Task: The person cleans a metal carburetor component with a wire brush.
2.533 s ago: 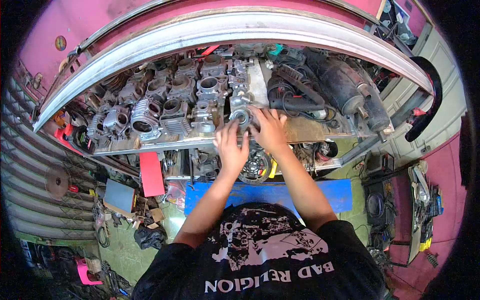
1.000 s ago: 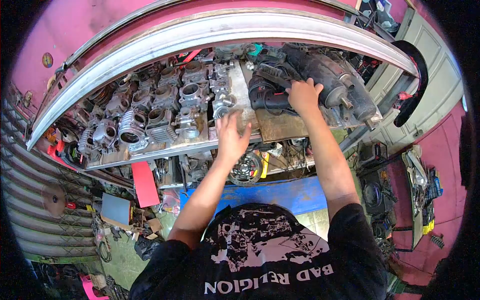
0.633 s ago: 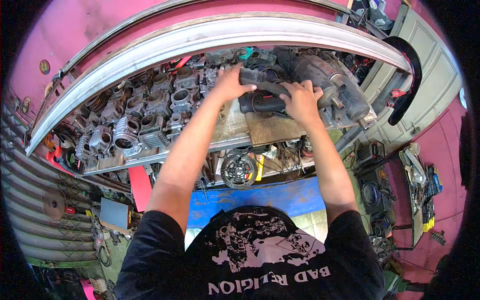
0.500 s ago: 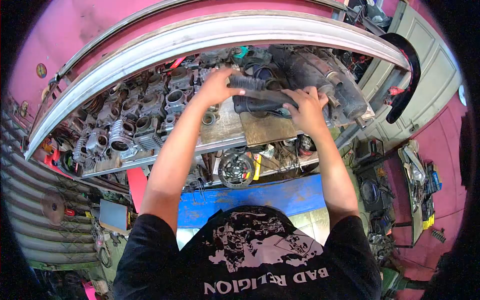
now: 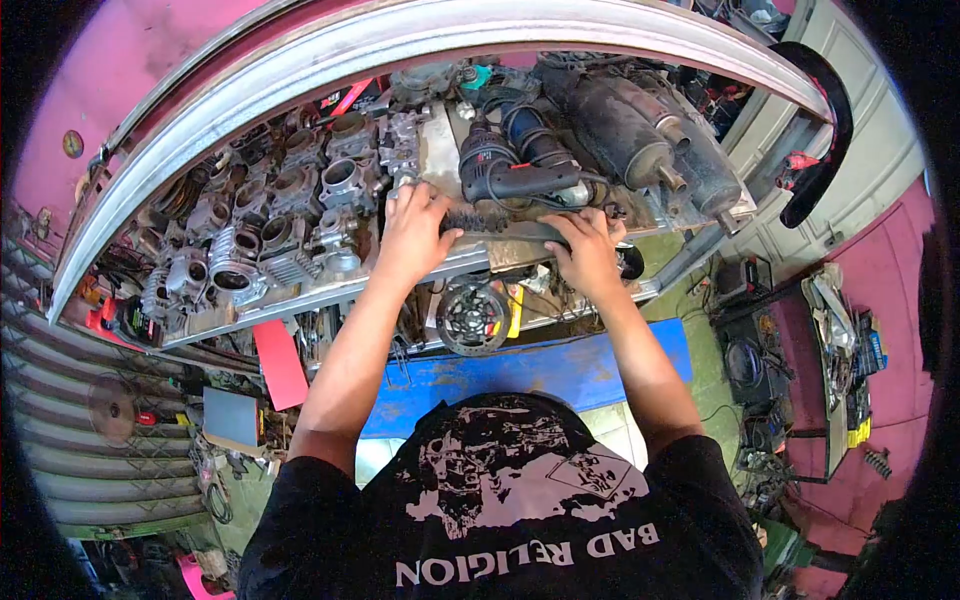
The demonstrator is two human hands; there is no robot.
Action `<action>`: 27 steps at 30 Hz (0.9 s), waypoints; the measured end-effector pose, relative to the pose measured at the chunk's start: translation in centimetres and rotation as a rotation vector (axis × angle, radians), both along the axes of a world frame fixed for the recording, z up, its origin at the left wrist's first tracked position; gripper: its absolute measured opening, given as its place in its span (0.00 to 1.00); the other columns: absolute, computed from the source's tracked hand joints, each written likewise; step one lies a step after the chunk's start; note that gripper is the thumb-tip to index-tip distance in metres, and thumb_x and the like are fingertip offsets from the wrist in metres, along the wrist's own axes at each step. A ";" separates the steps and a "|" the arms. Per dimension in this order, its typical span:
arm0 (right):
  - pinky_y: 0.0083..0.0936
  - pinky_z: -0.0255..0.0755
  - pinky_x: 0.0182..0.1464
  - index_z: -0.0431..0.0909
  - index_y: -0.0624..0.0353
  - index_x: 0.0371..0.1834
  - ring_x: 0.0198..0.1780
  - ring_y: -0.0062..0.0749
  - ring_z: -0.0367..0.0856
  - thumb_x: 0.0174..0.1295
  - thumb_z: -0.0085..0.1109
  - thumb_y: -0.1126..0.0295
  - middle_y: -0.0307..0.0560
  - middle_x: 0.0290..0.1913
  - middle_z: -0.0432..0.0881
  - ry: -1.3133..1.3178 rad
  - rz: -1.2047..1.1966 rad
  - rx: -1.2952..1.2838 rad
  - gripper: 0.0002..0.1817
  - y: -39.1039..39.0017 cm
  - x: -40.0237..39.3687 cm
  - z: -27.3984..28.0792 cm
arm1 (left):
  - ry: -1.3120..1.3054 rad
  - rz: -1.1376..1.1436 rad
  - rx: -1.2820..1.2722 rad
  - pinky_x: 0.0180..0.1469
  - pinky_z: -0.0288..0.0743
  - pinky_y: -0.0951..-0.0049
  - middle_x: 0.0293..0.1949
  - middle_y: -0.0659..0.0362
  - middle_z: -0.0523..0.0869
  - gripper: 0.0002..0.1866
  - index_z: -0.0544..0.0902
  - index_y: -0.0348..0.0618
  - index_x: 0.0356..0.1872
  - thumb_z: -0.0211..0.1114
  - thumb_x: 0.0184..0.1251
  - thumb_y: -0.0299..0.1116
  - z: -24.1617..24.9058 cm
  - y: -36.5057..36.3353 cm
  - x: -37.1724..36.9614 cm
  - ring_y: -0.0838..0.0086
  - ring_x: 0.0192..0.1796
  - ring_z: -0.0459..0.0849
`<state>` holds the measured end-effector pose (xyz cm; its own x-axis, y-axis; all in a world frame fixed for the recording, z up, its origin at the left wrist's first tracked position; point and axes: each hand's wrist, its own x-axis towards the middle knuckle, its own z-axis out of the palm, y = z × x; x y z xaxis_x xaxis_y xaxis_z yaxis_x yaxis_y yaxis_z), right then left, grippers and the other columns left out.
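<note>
A dark brush with stiff bristles and a long flat handle lies low across the front of the workbench, bristles facing away from me. At its bristle end, my left hand is closed on the tip, thumb against the near side. My right hand grips the handle's other end between thumb and fingers. Just beyond the brush rests a corded power drill with a black body. Left of my left hand stand several metal engine cylinders.
Rusty exhaust mufflers lie at the bench's back right. A white curved beam crosses above the bench. Below the front edge are a brake disc and a blue board. A red plastic-like panel leans at the left.
Both hands have brought the brush down and toward me, from over the drill to the bench's front part. The drill now shows fully.
</note>
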<state>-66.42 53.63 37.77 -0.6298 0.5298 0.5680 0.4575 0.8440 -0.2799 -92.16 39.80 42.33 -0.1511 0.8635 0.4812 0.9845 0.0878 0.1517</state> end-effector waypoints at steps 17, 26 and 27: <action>0.56 0.55 0.61 0.86 0.41 0.55 0.65 0.44 0.71 0.57 0.74 0.59 0.40 0.55 0.83 -0.042 -0.375 0.081 0.20 -2.0 -2.1 -1.1 | 0.052 0.097 0.014 0.59 0.65 0.51 0.52 0.55 0.80 0.19 0.87 0.47 0.50 0.76 0.59 0.40 -1.5 1.3 -0.3 0.56 0.61 0.74; 0.56 0.56 0.62 0.87 0.49 0.54 0.59 0.45 0.74 0.52 0.77 0.58 0.45 0.48 0.84 -0.087 -0.243 -0.055 0.24 -6.3 -0.3 2.1 | 0.136 0.056 0.147 0.57 0.66 0.52 0.53 0.55 0.80 0.17 0.86 0.53 0.54 0.72 0.63 0.36 1.3 1.6 -0.7 0.56 0.58 0.75; 0.52 0.57 0.60 0.88 0.49 0.52 0.56 0.43 0.75 0.51 0.78 0.56 0.45 0.46 0.84 -0.052 -0.258 -0.051 0.24 -7.2 -1.1 2.8 | 0.141 0.070 0.177 0.57 0.66 0.51 0.53 0.56 0.80 0.17 0.86 0.55 0.54 0.72 0.64 0.35 2.5 2.0 -1.1 0.56 0.58 0.76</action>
<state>-67.48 46.46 40.56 -0.4976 0.7040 0.5067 0.6706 0.6827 -0.2900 -93.24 41.84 44.84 -0.1281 0.7537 0.6446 0.9895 0.1406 0.0323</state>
